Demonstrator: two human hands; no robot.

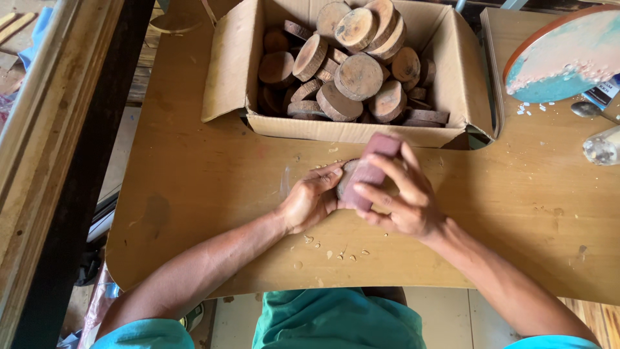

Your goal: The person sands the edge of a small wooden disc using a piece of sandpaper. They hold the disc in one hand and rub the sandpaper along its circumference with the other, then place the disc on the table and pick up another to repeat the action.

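Open cardboard box (227, 71) at far edge of wooden worktop (194, 187), heaped with round wood slices (358, 76), bark on rims. Round board (568, 55), teal and pink paint, at right corner, paint flecks beneath. Metal spoon (586, 108) and clear bottle (602, 147) near right edge. Wood chips (336, 253) scattered along near edge.
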